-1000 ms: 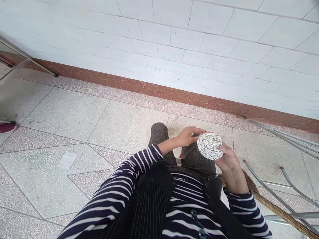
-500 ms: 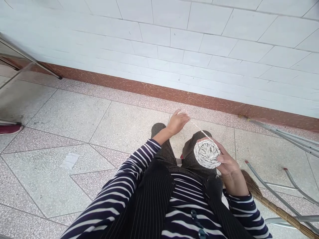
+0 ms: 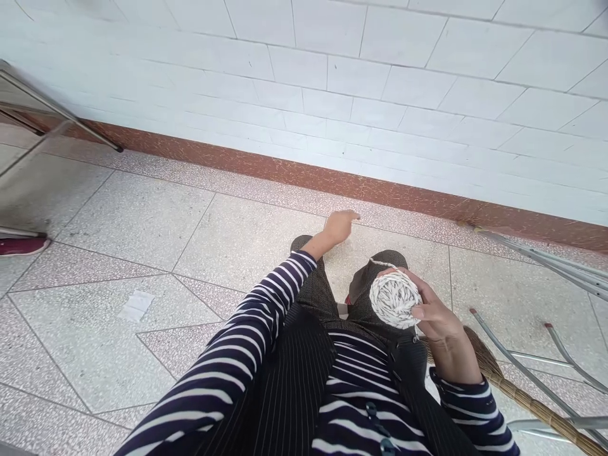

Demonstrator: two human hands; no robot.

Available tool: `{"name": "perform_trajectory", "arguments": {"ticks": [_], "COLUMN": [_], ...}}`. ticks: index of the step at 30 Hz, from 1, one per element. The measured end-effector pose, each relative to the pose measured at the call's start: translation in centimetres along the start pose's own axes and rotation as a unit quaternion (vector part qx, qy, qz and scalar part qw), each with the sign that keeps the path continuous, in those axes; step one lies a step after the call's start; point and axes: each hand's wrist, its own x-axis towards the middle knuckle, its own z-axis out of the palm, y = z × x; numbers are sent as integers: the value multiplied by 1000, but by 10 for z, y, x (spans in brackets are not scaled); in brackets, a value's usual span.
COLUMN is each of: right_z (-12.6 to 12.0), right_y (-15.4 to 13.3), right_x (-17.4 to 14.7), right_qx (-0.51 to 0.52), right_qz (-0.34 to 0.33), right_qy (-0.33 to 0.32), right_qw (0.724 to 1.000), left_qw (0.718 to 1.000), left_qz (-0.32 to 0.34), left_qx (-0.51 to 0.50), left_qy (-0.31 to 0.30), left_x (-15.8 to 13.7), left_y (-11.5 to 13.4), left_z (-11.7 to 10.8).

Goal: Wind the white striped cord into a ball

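A coiled ball of white cord flecked with dark [image 3: 395, 299] sits in my right hand [image 3: 439, 316], with the thumb across its near right side and the other fingers behind it. From the top of the ball a short loose strand curves left, and its end hangs apart from my left hand. My left hand [image 3: 339, 228] is above my knees, back of the hand up, with the index finger stretched out to the right and the other fingers partly hidden. Nothing shows in it.
A straw broom [image 3: 532, 399] and metal tube legs [image 3: 522, 367] lie at my right. Metal rails [image 3: 536, 253] rest near the wall base. A metal frame [image 3: 61, 114] and a dark red shoe [image 3: 23, 246] are at the left. White paper [image 3: 137, 306] lies on the floor.
The cord was stretched taut from the ball to my left fingers; now it is slack and out of them. My left hand has turned and its index finger points right. The ball stays in my right hand.
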Motion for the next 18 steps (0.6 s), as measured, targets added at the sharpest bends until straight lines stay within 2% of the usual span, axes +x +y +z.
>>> {"name": "perform_trajectory", "arguments": {"ticks": [3, 6, 9, 12, 14, 16, 18], "right_z": [0, -2, -3, -1, 0, 1, 2], "right_y": [2, 5, 7, 6, 5, 4, 5], "right_x": [8, 15, 19, 21, 21, 20, 19], "right_qx": [-7, -29, -48, -55, -48, -31, -10], "right_qz": [3, 2, -5, -10, -8, -3, 4], "right_qy": [40, 78, 89, 92, 92, 90, 86], "right_qw": [999, 997, 995, 994, 995, 995, 996], "left_qw": [987, 955, 922, 901, 895, 898, 912], "left_qz": [40, 89, 126, 90, 56, 37, 36], "left_qx": [-154, -283, -363, -417, -437, -437, -409], "left_qy": [-23, -25, -51, -74, -67, -42, -9], "left_x": [-23, -53, -74, -82, -82, -79, -75], "left_y": [29, 54, 67, 67, 63, 60, 58], "left_z": [18, 24, 25, 32, 36, 36, 32]}}
